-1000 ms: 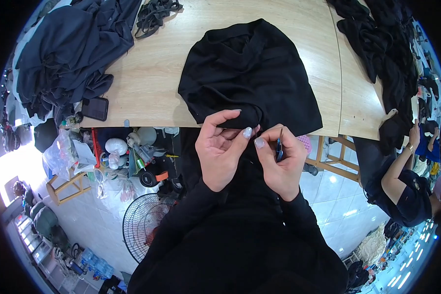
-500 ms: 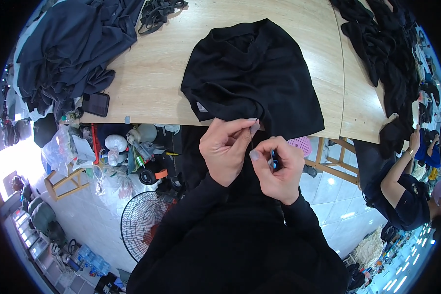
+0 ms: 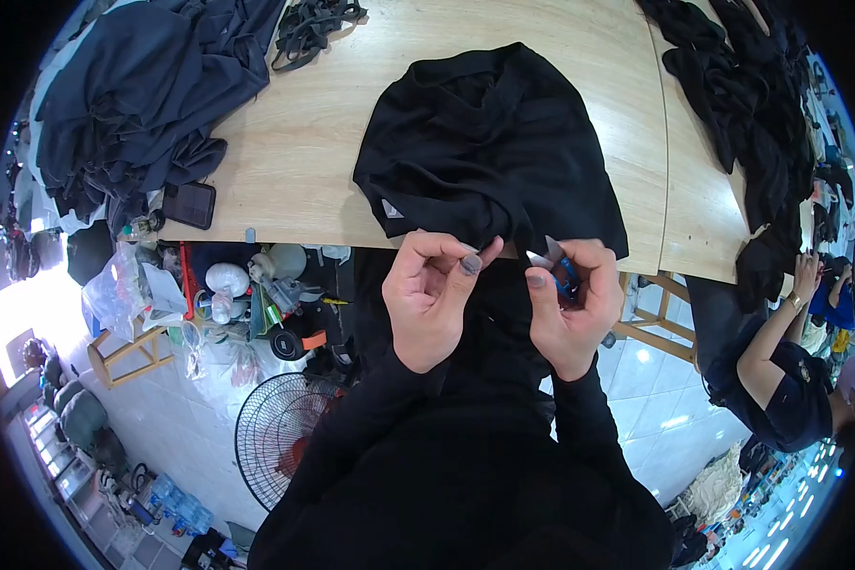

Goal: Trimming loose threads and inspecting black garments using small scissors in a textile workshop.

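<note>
A black garment [image 3: 484, 142] with an open, banded top lies on the table, its near part hanging over the front edge. At that edge my left hand [image 3: 432, 299] is closed, thumb and fingertips together against the cloth. Whether they pinch cloth or a thread is hidden. My right hand [image 3: 577, 309] grips small thread snips [image 3: 548, 255] with blue on the handle. Their two pointed blades stand apart and point up and left, beside the hanging cloth and a short way right of my left fingertips.
On the wooden table [image 3: 294, 142] lie a dark cloth pile [image 3: 152, 95], black straps [image 3: 315, 33] and a phone [image 3: 189, 205]. More black cloth [image 3: 746, 104] covers the right side. Below stand a fan [image 3: 280, 442] and a stool [image 3: 128, 351]. A co-worker [image 3: 779, 370] is at right.
My right hand has moved right, away from my left hand, and the snips' blades now show, apart. My left fingers have shifted slightly; the garment lies almost as before.
</note>
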`<state>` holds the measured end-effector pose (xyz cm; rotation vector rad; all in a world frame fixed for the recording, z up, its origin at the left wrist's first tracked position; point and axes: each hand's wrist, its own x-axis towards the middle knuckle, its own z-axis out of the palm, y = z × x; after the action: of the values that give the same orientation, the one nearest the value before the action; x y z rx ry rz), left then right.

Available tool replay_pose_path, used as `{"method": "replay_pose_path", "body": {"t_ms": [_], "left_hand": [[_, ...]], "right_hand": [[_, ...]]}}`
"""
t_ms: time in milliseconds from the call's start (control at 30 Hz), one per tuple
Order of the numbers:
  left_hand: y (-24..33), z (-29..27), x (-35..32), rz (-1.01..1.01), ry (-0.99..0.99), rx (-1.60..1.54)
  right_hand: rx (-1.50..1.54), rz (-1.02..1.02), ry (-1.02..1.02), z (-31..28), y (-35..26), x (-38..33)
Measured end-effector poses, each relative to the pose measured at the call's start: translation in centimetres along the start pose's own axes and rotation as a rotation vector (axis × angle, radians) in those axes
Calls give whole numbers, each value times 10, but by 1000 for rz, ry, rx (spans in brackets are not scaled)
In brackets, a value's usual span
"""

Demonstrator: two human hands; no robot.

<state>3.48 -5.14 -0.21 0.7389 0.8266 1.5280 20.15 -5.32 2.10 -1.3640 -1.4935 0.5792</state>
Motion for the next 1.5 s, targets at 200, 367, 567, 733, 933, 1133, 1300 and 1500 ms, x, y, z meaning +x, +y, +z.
{"method": "replay_pose_path", "body": {"t_ms": [200,367,567,733,933,1133,1300,1500], "left_hand": [[3,0,-2,-1,-35,94],[-1,-4,-4,43,-46,172],[0,-5,-8,42,-41,237],[-2,-6,-8,46,-43,220],[-3,-4,-9,84,-52,251],[-2,-5,-10,58,-49,268],[-7,-1,-9,42,-4,84],[-4,-4,-9,76,-50,138]], "right_hand": [[-216,-206,-24,6,1,3],[-314,-282,2,10,0,2],[-310,-304,-8,12,0,4],[-286,-313,7,14,3,4],[-296,-341,19,14,4,6],[-303,-305,8,12,8,2],[-264,-270,18,7,10,-1],[-284,-334,-27,12,8,0]]}}
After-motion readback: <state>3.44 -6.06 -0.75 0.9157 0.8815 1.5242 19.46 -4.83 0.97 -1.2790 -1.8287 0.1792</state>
